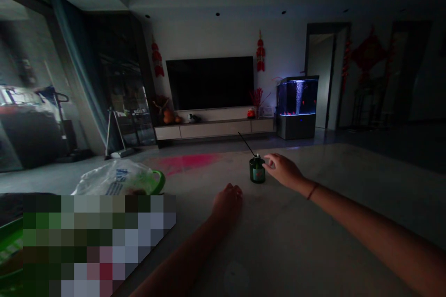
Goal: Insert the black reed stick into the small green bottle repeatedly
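Note:
A small dark green reed diffuser bottle (257,171) stands upright on the pale tabletop (299,232), a single dark stick (246,144) slanting out of its neck to the left. Just right of the neck is my right hand (284,169), its thumb and fingers curved but apart, with nothing visible between them. The fingertips come very close to the bottle; whether they touch it I cannot tell. My left hand (227,199) rests on the tabletop, left of and nearer than the bottle. Its fingers are curled in, and the inside of that hand is hidden.
At the left edge of the table are a clear plastic bag (113,177) and a green basket (159,181), partly behind a pixelated patch. A pink patch (188,161) shows on the far tabletop. Beyond are a television (211,83), a low cabinet (216,131) and a lit fish tank (298,97).

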Motion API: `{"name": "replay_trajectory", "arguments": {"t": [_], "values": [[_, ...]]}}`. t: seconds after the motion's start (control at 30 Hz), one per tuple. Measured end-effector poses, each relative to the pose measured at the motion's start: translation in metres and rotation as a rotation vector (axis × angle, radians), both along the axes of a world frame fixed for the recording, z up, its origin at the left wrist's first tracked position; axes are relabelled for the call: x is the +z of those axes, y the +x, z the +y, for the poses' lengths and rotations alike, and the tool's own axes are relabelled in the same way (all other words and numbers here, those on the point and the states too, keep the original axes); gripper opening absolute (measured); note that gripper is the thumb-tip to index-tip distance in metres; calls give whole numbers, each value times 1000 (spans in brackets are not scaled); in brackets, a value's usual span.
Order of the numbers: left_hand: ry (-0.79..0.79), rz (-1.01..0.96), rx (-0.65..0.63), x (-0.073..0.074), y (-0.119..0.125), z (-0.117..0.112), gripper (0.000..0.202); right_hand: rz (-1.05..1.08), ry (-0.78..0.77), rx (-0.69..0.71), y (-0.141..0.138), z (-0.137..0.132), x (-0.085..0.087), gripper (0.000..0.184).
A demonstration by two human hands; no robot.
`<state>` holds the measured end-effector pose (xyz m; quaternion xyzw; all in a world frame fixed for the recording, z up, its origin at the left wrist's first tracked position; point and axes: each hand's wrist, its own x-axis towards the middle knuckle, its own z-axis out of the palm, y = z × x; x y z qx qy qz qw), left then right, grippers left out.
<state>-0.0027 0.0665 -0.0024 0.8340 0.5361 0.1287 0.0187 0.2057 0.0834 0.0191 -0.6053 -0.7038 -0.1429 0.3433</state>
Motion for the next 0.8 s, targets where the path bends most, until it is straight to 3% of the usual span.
{"name": "replay_trajectory", "arguments": {"t": [0.17,0.4,0.6,0.8], "values": [[52,-27,-8,-5,-2,3,25,212,-155,9,-7,44,30,26],[45,-48,-5,-10,-3,7,24,226,-230,56,-9,56,30,19],[44,-60,-12,-9,-2,7,24,233,-141,57,-14,55,32,15],[30,-50,-10,-8,-3,6,24,473,148,53,-14,48,55,22]]}}
